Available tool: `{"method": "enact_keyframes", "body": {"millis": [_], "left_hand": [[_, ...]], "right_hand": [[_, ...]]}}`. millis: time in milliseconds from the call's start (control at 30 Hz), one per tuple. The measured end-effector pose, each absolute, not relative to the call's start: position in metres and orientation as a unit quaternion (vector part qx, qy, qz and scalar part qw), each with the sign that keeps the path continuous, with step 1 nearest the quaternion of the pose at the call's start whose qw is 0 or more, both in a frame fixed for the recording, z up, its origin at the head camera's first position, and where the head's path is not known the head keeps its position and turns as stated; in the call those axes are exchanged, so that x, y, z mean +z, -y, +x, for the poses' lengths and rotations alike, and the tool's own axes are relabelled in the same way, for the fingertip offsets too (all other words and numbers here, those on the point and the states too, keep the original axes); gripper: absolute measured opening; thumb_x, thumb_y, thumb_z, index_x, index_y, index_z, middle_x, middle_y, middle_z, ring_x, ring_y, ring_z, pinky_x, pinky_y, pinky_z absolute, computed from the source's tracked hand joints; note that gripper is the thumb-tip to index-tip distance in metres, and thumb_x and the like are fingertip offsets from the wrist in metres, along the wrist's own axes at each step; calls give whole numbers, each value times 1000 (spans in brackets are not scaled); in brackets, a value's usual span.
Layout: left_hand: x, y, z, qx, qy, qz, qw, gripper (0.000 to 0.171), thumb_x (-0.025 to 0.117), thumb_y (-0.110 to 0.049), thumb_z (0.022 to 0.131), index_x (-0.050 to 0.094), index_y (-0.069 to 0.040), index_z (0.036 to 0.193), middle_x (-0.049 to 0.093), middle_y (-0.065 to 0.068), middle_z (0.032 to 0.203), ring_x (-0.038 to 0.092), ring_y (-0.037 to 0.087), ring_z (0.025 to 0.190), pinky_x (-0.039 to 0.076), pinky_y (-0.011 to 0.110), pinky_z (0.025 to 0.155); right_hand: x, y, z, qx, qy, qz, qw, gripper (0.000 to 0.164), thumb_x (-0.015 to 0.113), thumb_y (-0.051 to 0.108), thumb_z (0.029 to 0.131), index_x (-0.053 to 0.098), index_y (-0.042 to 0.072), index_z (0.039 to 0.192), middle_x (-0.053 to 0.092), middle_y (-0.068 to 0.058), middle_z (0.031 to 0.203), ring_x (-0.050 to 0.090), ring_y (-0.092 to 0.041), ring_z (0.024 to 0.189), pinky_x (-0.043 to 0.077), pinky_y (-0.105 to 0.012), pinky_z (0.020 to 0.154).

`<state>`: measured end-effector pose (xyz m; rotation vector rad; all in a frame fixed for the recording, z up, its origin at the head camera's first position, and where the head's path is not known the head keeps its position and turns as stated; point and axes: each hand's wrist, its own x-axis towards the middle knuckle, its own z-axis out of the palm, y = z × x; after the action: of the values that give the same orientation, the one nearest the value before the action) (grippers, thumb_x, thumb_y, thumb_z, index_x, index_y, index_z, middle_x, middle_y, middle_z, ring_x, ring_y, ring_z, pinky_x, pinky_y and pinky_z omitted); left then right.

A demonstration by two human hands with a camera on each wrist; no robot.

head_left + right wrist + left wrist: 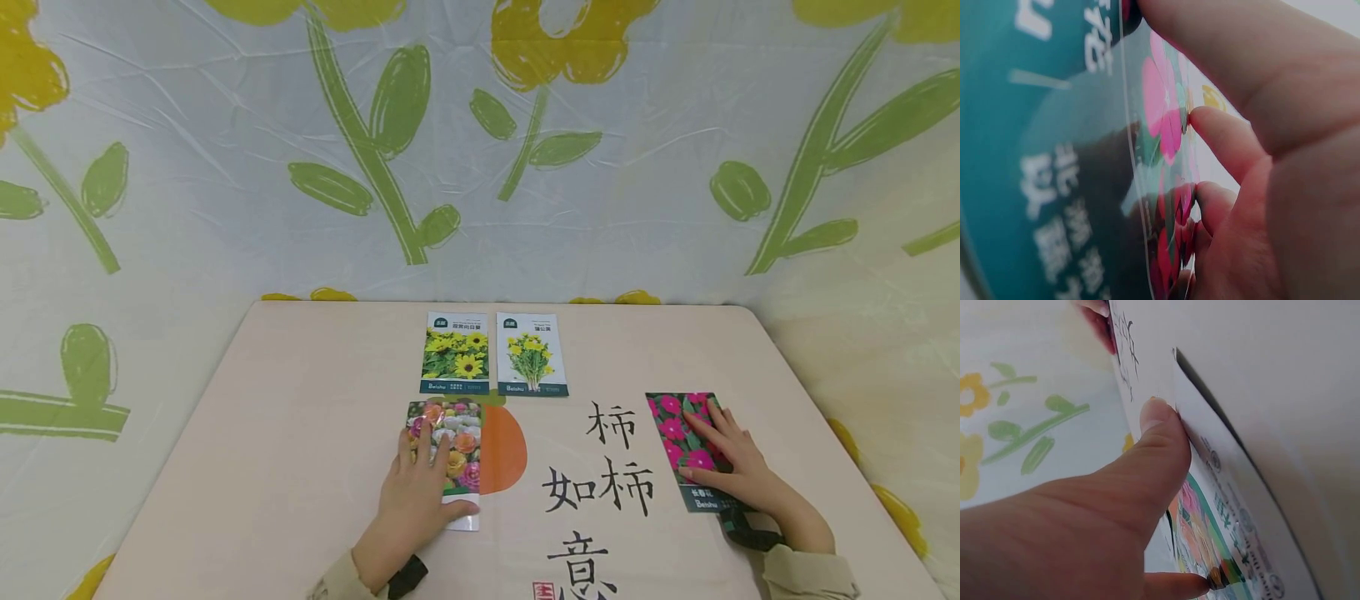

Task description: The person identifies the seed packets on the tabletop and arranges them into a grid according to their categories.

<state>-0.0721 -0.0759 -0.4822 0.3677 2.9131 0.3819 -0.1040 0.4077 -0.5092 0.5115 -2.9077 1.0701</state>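
My left hand rests on a seed packet printed with mixed pink, orange and white flowers, its fingers stretched over the picture. In the left wrist view the thumb lies at the edge of the packet's white end. Over on the right, my right hand lies with spread fingers on a seed packet with magenta flowers and a dark green band. Close up in the right wrist view, the fingertips touch the glossy front of this packet.
Two more seed packets stand side by side at the table's back: yellow sunflower-like blooms and a yellow bouquet. The pale tablecloth bears an orange persimmon print and black characters. A flower-printed curtain hangs behind.
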Motion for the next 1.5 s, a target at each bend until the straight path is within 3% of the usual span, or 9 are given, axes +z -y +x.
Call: {"method": "enact_keyframes", "body": {"millis": [767,967,1167,1500], "left_hand": [[-481,74,-80,115,-979,150,75,107,68,-74,73,41,-5,151,22,23,160,19,53,142,35,56,110],[-477,89,-96,154,-955,223,121,109,77,-66,70,34,-11,155,13,22,163,10,48,147,24,62,114],[-477,100,-107,171,-936,265,155,117,81,-65,64,32,-12,156,6,20,164,1,45,149,22,62,114],[-478,102,-114,189,-929,258,184,116,88,-58,61,33,-20,156,8,19,164,4,44,149,23,63,114]], "right_hand": [[-508,-407,-103,337,928,158,-1,88,78,19,78,35,11,154,10,-42,154,-5,-59,142,-16,-75,104],[-508,-407,-103,338,928,159,0,88,78,19,78,35,12,154,10,-42,154,-6,-59,142,-16,-75,104],[-507,-406,-103,338,928,159,1,88,77,19,78,35,13,155,10,-41,154,-5,-59,142,-16,-75,104],[-505,-404,-103,341,927,160,0,88,77,19,78,35,16,155,11,-41,154,-5,-60,142,-15,-77,103]]}}
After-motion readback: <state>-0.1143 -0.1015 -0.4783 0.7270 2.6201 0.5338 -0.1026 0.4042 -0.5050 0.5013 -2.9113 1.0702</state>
